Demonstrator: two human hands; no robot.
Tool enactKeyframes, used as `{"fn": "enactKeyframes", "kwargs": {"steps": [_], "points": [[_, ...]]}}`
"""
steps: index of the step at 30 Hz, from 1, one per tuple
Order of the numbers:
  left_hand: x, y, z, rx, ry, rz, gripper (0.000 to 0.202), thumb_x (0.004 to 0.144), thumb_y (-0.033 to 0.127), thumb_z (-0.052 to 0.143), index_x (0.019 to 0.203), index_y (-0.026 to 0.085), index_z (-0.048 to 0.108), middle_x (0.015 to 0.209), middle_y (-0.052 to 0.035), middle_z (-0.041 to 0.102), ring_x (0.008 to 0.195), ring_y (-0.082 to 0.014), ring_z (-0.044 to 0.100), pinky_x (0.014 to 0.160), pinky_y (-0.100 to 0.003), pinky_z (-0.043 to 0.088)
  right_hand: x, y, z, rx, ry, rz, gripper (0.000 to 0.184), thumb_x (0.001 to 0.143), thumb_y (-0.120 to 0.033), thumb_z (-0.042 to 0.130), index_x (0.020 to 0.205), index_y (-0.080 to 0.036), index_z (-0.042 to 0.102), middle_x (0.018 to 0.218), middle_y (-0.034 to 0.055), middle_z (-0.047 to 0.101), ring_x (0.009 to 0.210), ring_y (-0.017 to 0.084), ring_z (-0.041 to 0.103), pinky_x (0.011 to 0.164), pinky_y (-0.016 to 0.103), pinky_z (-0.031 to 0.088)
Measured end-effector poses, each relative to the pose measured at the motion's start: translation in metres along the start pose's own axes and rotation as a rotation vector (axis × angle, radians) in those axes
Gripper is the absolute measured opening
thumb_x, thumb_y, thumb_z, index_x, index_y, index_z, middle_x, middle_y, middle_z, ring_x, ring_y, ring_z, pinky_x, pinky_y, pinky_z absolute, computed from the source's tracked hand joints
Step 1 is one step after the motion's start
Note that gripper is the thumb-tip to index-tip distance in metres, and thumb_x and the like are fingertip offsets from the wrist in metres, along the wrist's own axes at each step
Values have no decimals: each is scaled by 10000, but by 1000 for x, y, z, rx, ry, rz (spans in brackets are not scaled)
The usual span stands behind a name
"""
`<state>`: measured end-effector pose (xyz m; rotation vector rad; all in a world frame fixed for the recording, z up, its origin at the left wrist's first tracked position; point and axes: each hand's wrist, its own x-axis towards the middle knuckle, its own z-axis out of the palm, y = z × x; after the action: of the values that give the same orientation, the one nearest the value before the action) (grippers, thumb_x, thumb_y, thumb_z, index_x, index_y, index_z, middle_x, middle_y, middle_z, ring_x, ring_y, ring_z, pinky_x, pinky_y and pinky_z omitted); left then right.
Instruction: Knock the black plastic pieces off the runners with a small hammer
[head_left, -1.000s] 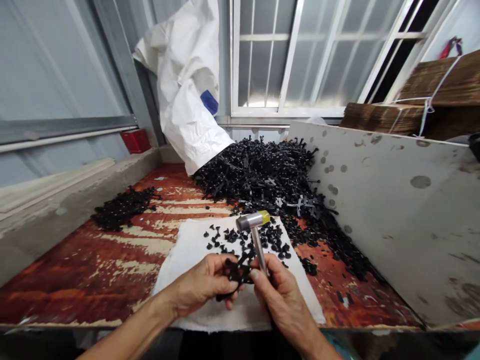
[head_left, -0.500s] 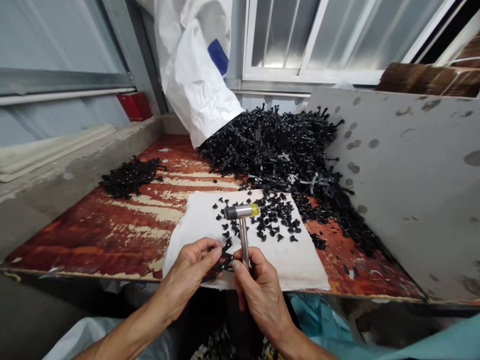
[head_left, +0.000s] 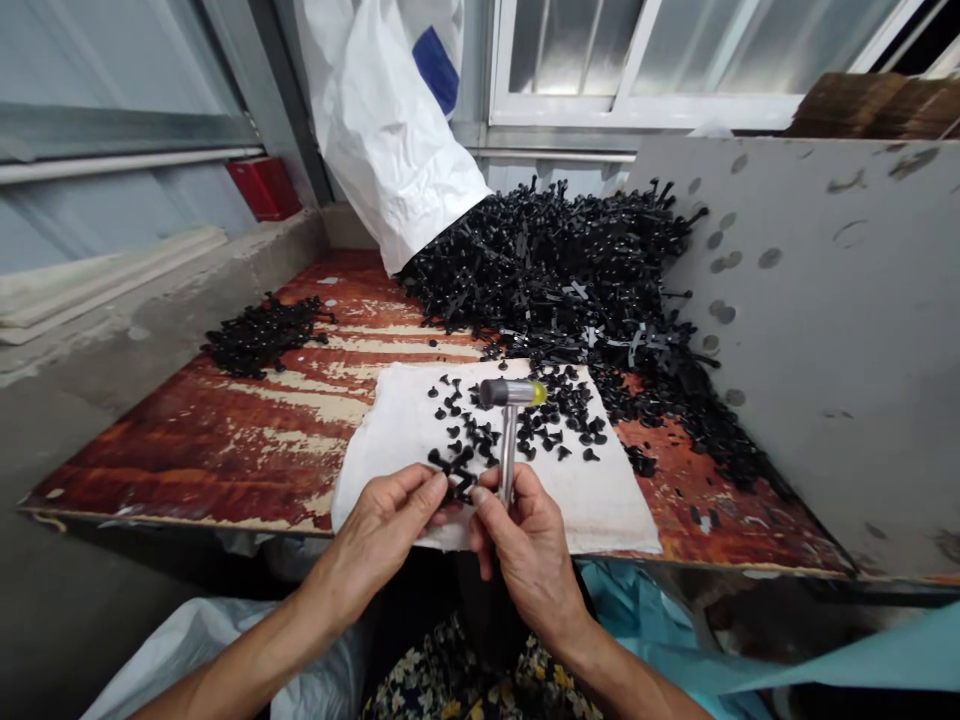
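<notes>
My left hand (head_left: pixel 401 515) is closed on a small branched black part (head_left: pixel 459 475) between thumb and fingers, over the front of a white cloth (head_left: pixel 397 420). My right hand (head_left: pixel 525 530) grips the metal handle of a small mallet (head_left: pixel 514 392), which stands upright with one dark grey face and one yellow face. The right thumb and forefinger meet the near end of the black part. Many small black flared pieces (head_left: pixel 555 410) lie scattered on the cloth beyond the hands.
A large heap of black parts (head_left: pixel 555 260) fills the back of the worn red table (head_left: pixel 187 440), spilling from a white sack (head_left: pixel 397 150). A smaller black pile (head_left: pixel 266 335) lies left. A spotted grey board (head_left: pixel 825 300) walls the right side; a red box (head_left: pixel 262 188) stands at back left.
The mallet head has shifted right relative to the cloth, still in my right hand. The black part in my left hand has turned and shows more plainly. The view has tilted slightly down.
</notes>
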<state>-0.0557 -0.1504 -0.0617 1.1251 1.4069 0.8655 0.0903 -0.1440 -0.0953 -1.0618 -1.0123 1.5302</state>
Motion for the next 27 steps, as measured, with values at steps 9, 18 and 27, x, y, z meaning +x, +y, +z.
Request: {"fn": "enactKeyframes", "kwargs": {"steps": [9,18,27], "points": [[16,2,-21,175,102,154,438,756,609,595,630,190,598,594,16,561,579,-142,509,565,-239,415,-6,-5,-4,-98,-129,48,297,796,-461,640,903,-196,563,642,-23,627,440,78,487,318,138,350],[17,0,-7,110,-127,80,457,750,650,604,684,198,588,649,2,560,603,-150,529,544,-244,427,13,-5,-7,19,-76,25,344,777,-482,697,910,-195,560,559,-91,543,342,32,377,287,122,315],[27,7,-12,136,-155,59,540,676,729,603,705,204,486,581,34,516,510,-112,479,504,-232,388,20,-8,0,148,-58,49,431,692,-503,770,907,-194,561,612,-73,591,358,40,415,271,134,343]]}}
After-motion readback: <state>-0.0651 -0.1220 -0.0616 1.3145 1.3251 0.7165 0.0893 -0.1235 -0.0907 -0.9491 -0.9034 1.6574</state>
